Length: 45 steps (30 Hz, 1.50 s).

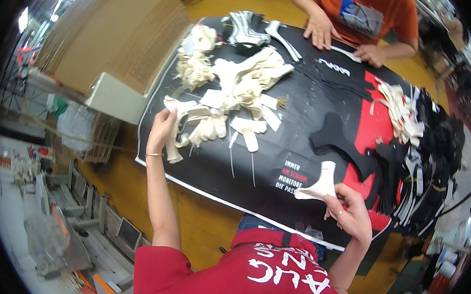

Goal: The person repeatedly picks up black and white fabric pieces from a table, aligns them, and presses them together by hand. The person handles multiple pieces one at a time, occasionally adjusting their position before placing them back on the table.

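Here right hand (351, 212) grips a cream cutout (320, 183); left hand (161, 131) touches cream strips (204, 124).

Single head view; looks steeply down at table (278, 166); close; fisheye-bent edges

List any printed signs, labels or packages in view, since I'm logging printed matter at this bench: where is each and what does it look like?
Poster sheet: covers the tabletop; black, red panel at right, white lettering near the right hand.
Cardboard sheets: upper left, brown, flat.
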Motion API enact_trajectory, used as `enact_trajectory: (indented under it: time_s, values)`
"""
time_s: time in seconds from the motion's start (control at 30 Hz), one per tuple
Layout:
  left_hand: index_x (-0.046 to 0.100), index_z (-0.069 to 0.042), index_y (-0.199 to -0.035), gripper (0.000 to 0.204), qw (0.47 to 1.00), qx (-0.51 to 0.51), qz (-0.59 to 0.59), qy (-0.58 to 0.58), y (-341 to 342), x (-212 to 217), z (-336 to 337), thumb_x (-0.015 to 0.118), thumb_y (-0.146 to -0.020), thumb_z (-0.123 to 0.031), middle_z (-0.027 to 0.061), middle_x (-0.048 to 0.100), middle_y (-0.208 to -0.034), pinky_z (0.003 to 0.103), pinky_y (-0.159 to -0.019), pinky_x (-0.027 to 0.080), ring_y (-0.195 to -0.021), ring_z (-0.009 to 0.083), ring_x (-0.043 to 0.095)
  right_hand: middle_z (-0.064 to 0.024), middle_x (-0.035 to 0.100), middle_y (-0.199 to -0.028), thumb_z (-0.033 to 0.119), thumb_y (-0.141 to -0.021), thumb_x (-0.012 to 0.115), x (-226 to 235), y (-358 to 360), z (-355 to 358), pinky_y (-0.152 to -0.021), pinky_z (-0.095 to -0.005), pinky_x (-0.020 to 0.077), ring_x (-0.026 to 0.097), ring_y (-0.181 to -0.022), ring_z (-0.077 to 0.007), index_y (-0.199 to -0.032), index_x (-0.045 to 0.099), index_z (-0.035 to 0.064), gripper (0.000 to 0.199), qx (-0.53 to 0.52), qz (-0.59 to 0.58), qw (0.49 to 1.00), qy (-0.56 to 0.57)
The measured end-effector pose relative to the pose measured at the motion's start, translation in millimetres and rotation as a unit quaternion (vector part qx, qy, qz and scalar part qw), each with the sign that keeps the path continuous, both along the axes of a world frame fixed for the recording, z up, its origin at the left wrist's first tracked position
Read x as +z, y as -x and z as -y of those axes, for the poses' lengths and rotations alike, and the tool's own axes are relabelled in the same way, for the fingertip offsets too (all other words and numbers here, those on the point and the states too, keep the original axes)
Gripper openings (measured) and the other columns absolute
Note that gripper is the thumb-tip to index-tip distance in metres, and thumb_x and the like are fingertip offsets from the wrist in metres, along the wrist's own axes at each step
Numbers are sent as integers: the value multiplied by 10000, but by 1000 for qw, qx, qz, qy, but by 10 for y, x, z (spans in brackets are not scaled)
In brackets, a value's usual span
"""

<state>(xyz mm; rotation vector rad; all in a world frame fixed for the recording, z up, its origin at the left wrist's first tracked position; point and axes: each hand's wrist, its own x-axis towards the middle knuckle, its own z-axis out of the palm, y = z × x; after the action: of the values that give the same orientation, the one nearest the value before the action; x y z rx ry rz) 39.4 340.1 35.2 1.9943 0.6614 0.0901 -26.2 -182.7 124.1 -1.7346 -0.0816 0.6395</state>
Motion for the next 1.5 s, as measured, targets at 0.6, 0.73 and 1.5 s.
enact_trajectory:
  time_s: [0.6, 0.73, 1.5]
  values:
    - [653, 77, -1235, 423, 823, -282, -41, 492, 590, 171, 2775, 508, -1086, -291, 151, 709, -1147, 321, -893, 571, -1070, 196, 682, -148, 660, -796, 289, -1001, 645, -214, -83, -95, -663, -395, 481, 649, -727, -304, -1048, 643, -23, 315, 90, 129, 982, 105]
    - [677, 72, -1164, 342, 808, -309, -79, 496, 426, 68, 2838, 557, -1067, -233, 117, 728, -999, 272, -796, 595, -911, 162, 714, -133, 661, -828, 259, -966, 688, -283, -68, -73, -708, -374, 501, 639, -740, -310, -1054, 661, -16, 290, 90, 145, 975, 143]
    - [719, 86, -1016, 208, 918, -248, 76, 299, 770, 218, 3266, 633, -1012, -103, 63, 695, -805, 212, -608, 490, -700, 57, 603, -49, 649, -851, 70, -959, 681, -299, 189, -343, -686, -250, 483, 608, -736, -101, -1014, 689, -46, 129, -170, 140, 975, 8]
